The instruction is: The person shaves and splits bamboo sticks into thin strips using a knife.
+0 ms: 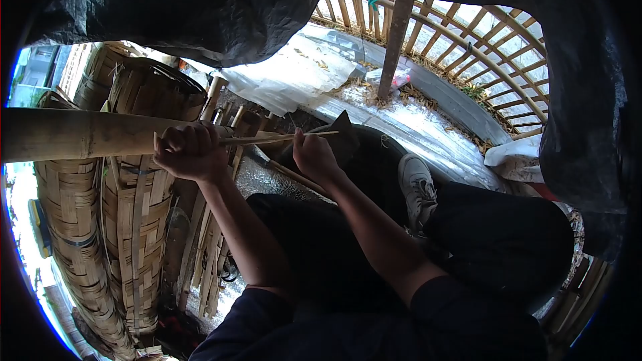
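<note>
Grip: left hand [194,152] clenched, apparently around one end of a thin bamboo strip [264,139]; right hand [315,158] closed on it near the far tip. The strip lies crosswise between both. A thick bamboo pole [87,135] adjoins the left fist; contact unconfirmed. Hazard: uneven bending could splinter the strip into bare fingers. Beyond: woven bamboo baskets [144,220]; farther, bamboo lattice [468,45].

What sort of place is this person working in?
Perhaps a bamboo-weaving workshop: there are tall woven baskets, a thick bamboo pole, and a thin strip held in the right hand.
</note>
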Tool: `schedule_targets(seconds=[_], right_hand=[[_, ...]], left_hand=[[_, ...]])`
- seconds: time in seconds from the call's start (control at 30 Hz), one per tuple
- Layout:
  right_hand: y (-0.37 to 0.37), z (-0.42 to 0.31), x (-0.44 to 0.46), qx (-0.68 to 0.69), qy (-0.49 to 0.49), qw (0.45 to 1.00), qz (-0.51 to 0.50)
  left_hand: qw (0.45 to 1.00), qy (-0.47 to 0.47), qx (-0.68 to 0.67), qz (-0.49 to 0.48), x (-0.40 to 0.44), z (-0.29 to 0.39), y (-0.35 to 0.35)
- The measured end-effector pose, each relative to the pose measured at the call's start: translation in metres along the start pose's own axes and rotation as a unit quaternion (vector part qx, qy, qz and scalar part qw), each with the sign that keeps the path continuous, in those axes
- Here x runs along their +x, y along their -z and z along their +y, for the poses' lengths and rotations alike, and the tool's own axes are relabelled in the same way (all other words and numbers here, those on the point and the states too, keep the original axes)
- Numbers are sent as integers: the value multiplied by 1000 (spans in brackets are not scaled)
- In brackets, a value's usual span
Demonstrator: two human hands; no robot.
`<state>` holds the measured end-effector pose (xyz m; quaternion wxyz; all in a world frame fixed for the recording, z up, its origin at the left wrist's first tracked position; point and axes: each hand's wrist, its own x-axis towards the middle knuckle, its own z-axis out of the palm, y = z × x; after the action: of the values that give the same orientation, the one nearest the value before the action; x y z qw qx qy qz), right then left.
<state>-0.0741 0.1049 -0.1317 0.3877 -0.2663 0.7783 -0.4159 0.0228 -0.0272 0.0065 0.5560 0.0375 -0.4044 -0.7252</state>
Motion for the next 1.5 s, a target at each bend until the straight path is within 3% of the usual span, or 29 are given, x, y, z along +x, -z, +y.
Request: schedule_targets(seconds=[0.07,0.2,0.27,0.47,0.57,0.63,0.67,0.8,0.87,0.97,1.03,1.1,1.17,1.27,1.37,1.5], right_hand=[[13,-20,-11,18,0,1000,-10],[11,-11,-6,21,-35,999,-26],[3,-4,3,2,-19,1000,-8],[7,-39,-26,-6,-25,1000,7],[8,-20,-13,-39,-34,998,-27],[3,7,6,-83,-63,994,26],[3,16,12,-88,-71,994,5],[9,-31,-28,3,-46,999,16],[-7,-8,-20,0,-34,999,-1],[7,13,-14,-42,-3,999,-23],[3,48,2,-13,-151,988,1],[1,44,6,-19,-135,990,36],[11,10,-6,13,-87,995,-47],[7,17,2,-13,-83,996,-26],[4,73,32,-14,-130,991,-13],[9,52,23,-20,-105,994,-4]], left_hand=[[997,10,20,-67,-3,-5,-11],[997,16,-1,-71,-2,-6,-12],[1000,10,7,-11,0,-3,-7],[998,-35,41,-34,-6,-4,-4],[1000,-1,3,-29,-3,1,1],[999,-3,5,-40,-4,-1,1],[998,-3,7,-57,-2,-2,1],[997,-25,53,-44,-5,-8,-17],[997,4,18,-71,-3,-4,-11],[1000,-6,1,4,-2,0,2],[1000,-7,8,-8,-3,-2,-4],[1000,-8,12,-21,-1,-6,-11],[999,-3,24,-43,-2,-7,-15],[1000,0,-3,-25,-1,-3,-6],[1000,-5,4,-29,-2,-2,0],[997,2,-1,-77,-1,-9,-13]])
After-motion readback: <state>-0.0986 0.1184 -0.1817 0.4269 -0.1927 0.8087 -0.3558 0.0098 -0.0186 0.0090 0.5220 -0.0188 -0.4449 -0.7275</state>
